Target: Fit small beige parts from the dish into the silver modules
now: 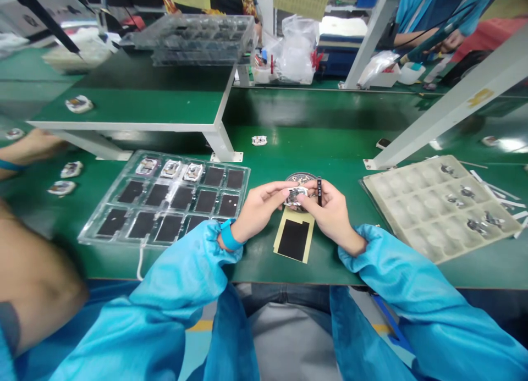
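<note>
Both my hands are closed around a small white-framed electronic part (pixel 295 196), held just above the bench. My left hand (pixel 264 208) pinches its left side, thumb on top. My right hand (pixel 331 213) grips its right side and also has a black tweezers-like tool (pixel 319 191) upright between its fingers. Behind the part, a round dish of small pieces (pixel 303 177) is partly hidden by my hands. Below them lies a yellow sheet with a black rectangular sticker (pixel 293 239).
A clear compartment tray (pixel 88 233) with black pads and several white parts lies at left. A cream tray (pixel 429 249) with metal pieces sits at right. A raised green shelf (pixel 152 103) and slanted posts (pixel 445 109) stand behind. A co-worker's arm (pixel 37 260) reaches in from the left.
</note>
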Demonstrator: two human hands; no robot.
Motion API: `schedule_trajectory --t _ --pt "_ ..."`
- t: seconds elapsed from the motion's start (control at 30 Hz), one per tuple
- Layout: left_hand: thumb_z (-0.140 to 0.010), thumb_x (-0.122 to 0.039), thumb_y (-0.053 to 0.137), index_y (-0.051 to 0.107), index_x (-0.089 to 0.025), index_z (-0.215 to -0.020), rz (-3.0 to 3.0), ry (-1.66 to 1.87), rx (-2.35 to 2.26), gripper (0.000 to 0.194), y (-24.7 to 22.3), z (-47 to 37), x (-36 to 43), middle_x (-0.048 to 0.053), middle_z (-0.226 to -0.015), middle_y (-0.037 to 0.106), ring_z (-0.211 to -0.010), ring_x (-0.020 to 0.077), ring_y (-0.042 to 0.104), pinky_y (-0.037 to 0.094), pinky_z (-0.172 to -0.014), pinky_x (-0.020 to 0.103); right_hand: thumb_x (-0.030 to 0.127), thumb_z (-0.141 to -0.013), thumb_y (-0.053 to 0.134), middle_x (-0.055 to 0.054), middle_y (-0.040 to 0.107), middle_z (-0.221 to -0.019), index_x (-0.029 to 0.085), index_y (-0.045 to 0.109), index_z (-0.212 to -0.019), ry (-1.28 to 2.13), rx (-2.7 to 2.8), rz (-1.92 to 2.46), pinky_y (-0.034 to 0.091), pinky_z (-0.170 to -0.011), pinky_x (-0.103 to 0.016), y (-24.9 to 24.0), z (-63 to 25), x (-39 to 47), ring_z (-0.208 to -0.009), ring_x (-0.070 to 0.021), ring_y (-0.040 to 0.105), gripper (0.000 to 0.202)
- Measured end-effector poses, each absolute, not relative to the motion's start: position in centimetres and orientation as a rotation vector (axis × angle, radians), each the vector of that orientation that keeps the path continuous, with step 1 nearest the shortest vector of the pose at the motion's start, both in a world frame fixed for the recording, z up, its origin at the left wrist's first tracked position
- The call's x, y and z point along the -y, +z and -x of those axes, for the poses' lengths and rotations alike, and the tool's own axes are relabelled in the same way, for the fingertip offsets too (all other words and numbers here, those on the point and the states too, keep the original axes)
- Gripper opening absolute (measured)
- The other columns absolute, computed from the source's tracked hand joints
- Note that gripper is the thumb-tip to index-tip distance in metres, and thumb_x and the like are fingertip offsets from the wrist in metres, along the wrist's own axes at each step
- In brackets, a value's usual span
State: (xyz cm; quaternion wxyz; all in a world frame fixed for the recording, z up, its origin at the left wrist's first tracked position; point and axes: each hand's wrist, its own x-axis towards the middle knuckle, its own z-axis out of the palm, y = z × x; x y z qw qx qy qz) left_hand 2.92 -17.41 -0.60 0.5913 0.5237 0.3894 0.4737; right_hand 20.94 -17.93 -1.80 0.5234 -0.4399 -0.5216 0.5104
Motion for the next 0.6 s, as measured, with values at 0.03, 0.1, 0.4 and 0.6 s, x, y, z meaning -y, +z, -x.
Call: schedule_trajectory --t 0.03,0.1,0.4,0.6 --pt "-0.089 -0.035 0.076 0.076 -0.016 -0.114 -1.219 1.106 -0.893 0.032 -0.6 -2.9 17.4 0.011 -0.113 0.078 -0.094 0.0212 0.074 0.061 -0.081 0.032 0.043 -0.078 0.084 -0.001 0.07 -0.082 0.023 0.068 -0.099 1.226 1.243 1.054 0.064 -0.074 -0.037 -1.8 -20.9 17.9 -0.074 -0.0187 0.071 0.033" --pt "-0.085 -0.03 0.08 0.075 -0.017 -0.113 -1.222 1.122 -0.84 0.032 -0.7 -3.1 17.6 0.01 -0.115 0.076 -0.101 0.0224 0.073 0.061 -0.089 0.035 0.045 -0.077 0.084 -0.002 0.072 -0.085 0.024 0.069 -0.1 1.235 1.247 1.058 0.063 -0.074 -0.036 -2.0 -20.8 17.8 -0.076 -0.0192 0.071 0.034" --pt "-0.094 -0.028 0.067 0.068 -0.019 -0.117 -1.475 1.083 -1.013 0.025 -2.1 -3.7 18.2 0.009 -0.112 0.071 -0.094 0.0191 0.07 0.058 -0.086 0.034 0.045 -0.082 0.079 -0.002 0.069 -0.077 0.019 0.07 -0.081 1.068 1.398 1.185 0.051 -0.066 -0.032 -2.8 -20.9 17.4 -0.069 -0.0169 0.061 0.027" --pt "-0.094 -0.025 0.064 0.068 -0.016 -0.106 -1.556 1.152 -1.126 0.015 -1.5 -4.4 18.6 0.007 -0.098 0.072 -0.085 0.0171 0.065 0.053 -0.079 0.031 0.046 -0.083 0.075 0.0 0.062 -0.071 0.02 0.063 -0.079 1.035 1.394 1.182 0.045 -0.061 -0.029 -2.6 -20.4 17.2 -0.064 -0.0144 0.053 0.029"
